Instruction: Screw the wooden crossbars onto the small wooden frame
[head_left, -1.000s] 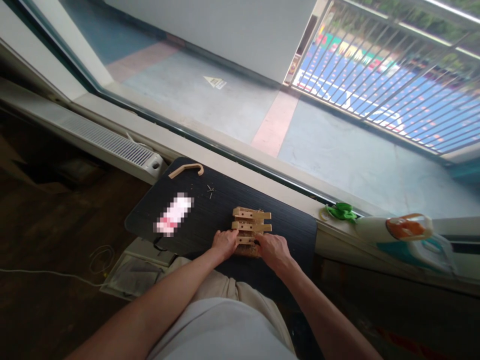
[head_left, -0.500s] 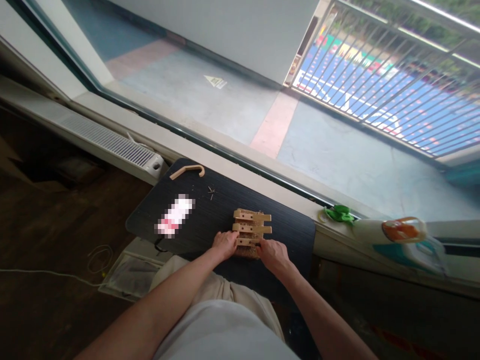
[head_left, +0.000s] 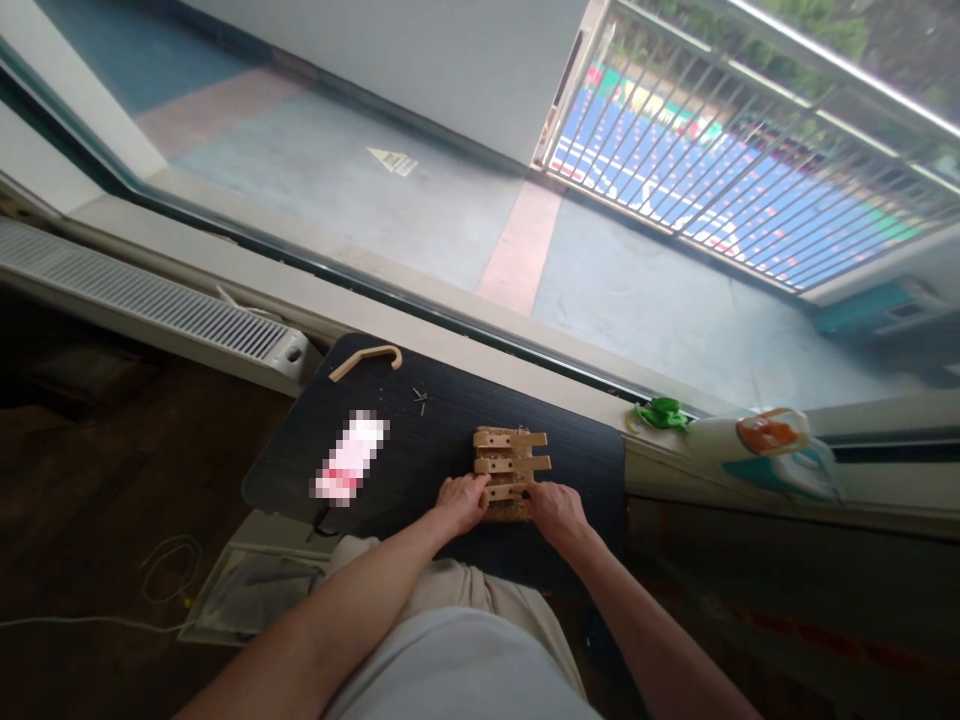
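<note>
A rough brown block [head_left: 508, 513] lies on the dark table, with three wooden strips across it. The far strip [head_left: 510, 439] and the middle strip [head_left: 513, 465] show dark holes and stick out past the block's right side. My left hand [head_left: 461, 503] has its fingers closed at the left end of the near strip [head_left: 504, 493]. At that strip's other end, my right hand [head_left: 559, 512] is closed too, fingers bent around it. Part of each end is hidden by my fingers.
On the black table [head_left: 300, 420] lie a hooked wooden piece [head_left: 367, 357], several small screw-like pieces [head_left: 420, 400] and a blurred-out item [head_left: 351, 455]. A radiator [head_left: 277, 350] stands left. A green object [head_left: 664, 413] and a white container [head_left: 720, 440] sit by the window at right.
The camera view has shifted, so the table appears slightly lower and the railing further left. Both hands stay at the ends of the near strip.
</note>
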